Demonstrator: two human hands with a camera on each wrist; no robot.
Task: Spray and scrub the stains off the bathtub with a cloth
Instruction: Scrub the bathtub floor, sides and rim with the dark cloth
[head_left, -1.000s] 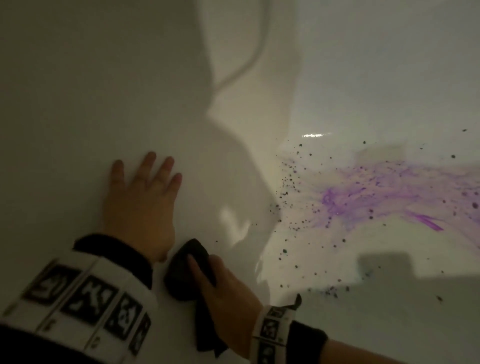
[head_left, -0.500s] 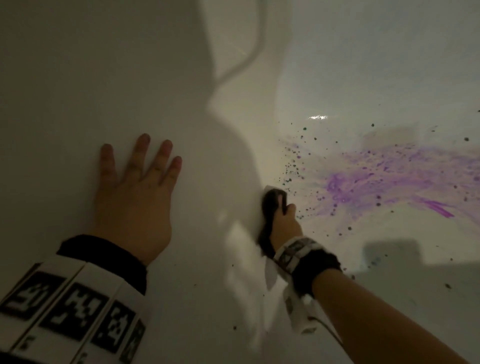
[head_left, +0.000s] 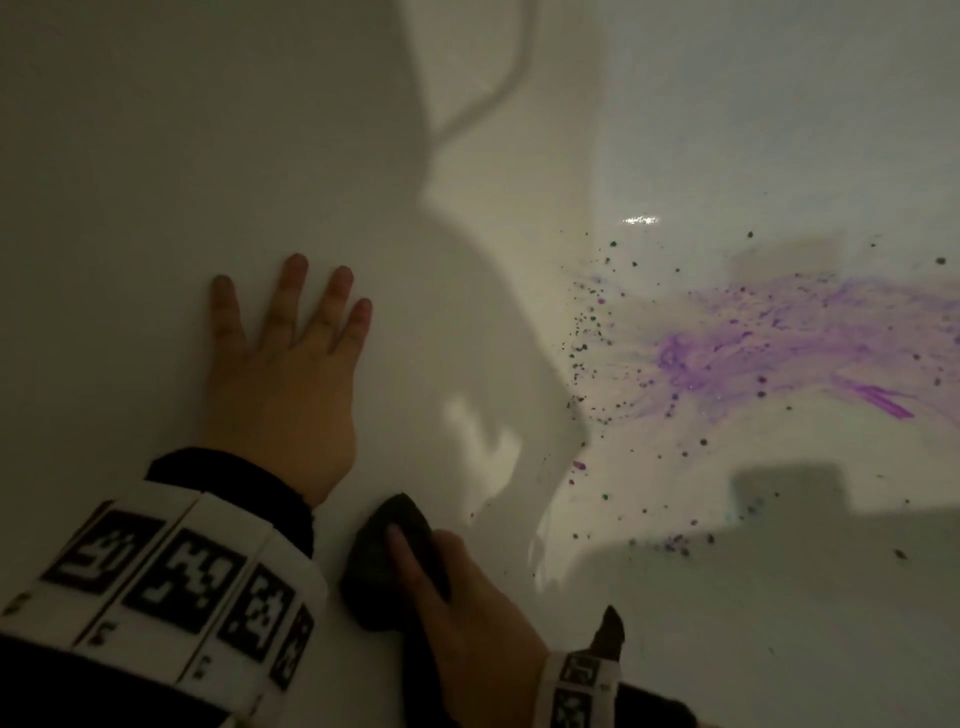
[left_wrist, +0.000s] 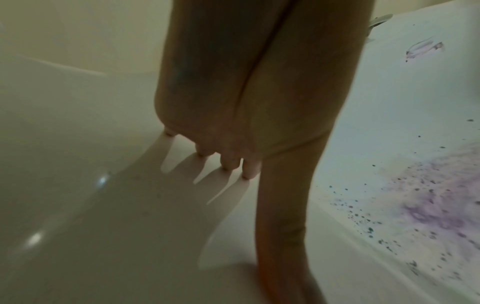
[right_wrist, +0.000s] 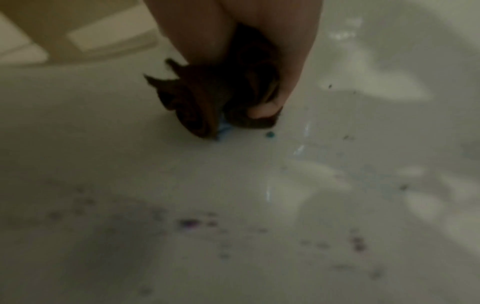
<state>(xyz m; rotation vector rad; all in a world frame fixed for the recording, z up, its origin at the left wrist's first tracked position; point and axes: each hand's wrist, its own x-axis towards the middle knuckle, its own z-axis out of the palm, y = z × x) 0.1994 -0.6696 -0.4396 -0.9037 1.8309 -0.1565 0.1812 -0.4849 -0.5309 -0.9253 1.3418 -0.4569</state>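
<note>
Cloth (head_left: 387, 566), dark and bunched, is gripped by the right hand (head_left: 467, 618) and pressed on the bathtub (head_left: 156, 156) wall, wiping specks. Left hand (head_left: 283, 374), fingers flat, braces nearby. Purple stain (head_left: 727, 353) remains at the bathtub's right side.

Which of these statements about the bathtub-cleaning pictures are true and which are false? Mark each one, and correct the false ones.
1. The left hand lies flat with spread fingers on the bathtub. True.
2. The right hand holds a white sponge. False: it grips a dark cloth.
3. The purple stain is fully wiped away. False: it is spread across the tub floor.
4. Dark specks are scattered around the purple stain. True.
5. The cloth is pressed on the middle of the purple stain. False: it sits apart from it, close to the left wrist.
</note>
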